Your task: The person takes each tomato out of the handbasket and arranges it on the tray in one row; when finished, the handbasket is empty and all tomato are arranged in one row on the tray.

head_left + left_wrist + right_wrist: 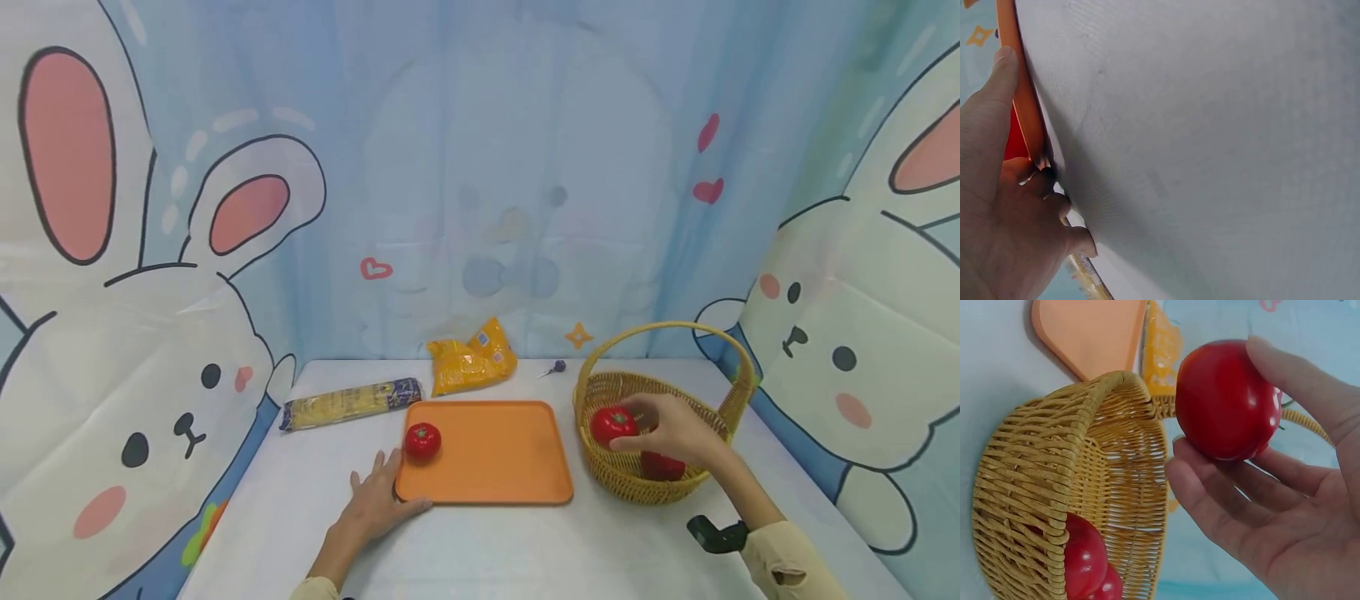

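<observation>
My right hand (673, 427) grips a shiny red tomato (612, 425) between thumb and fingers, above the wicker basket (639, 493). In the right wrist view, the held tomato (1227, 400) is up past the basket's rim. Shiny red tomatoes (1085, 556) lie inside the basket, partly hidden by its wall. Another red tomato (422, 442) sits on the left part of the orange tray (498, 454). With spread fingers, my left hand (377, 500) rests at the tray's lower left corner; in the left wrist view its thumb (1002, 75) touches the tray's rim.
Behind the tray lie a long yellow packet (352, 403) and a crumpled orange-yellow bag (471, 362). A small dark purple object (558, 366) is near the table's back edge. The basket's tall handle (663, 326) arches over it. A printed curtain (510, 167) hangs behind the white table (480, 550).
</observation>
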`<state>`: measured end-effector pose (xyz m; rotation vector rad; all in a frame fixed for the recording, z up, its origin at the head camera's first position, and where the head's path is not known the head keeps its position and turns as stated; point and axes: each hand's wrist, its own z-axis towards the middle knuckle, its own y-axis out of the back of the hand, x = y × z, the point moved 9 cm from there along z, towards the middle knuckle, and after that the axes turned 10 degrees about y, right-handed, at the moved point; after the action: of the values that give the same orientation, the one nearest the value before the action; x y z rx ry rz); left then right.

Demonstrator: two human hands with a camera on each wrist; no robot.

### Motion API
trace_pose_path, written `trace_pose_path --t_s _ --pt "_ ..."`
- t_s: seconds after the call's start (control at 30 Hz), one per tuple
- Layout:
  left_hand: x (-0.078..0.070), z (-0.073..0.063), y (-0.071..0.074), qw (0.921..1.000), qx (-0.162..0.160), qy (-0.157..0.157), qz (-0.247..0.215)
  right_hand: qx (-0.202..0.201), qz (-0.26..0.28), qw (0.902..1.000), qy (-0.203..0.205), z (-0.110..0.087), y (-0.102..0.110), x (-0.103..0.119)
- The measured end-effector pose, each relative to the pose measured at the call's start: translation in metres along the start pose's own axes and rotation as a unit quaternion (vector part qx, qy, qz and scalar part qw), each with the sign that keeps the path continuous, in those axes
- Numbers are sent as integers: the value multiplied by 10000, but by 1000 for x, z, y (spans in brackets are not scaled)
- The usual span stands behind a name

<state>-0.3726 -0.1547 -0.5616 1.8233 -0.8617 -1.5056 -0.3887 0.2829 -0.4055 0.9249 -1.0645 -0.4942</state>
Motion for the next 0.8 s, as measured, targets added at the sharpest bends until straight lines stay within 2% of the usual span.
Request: trace_pose_path --t_s 0.2,0.47,0.8 --pt "-1 -1 0 10000 2 2 -1 37 109 9997 212 -4 -5 15" --pt "-3 -2 0 10000 -5 -1 10 14 391 9980 492 1 -19 33" --pt "-1 1 0 10000 45 35 14 -110 828 9951 537 14 -44 48"
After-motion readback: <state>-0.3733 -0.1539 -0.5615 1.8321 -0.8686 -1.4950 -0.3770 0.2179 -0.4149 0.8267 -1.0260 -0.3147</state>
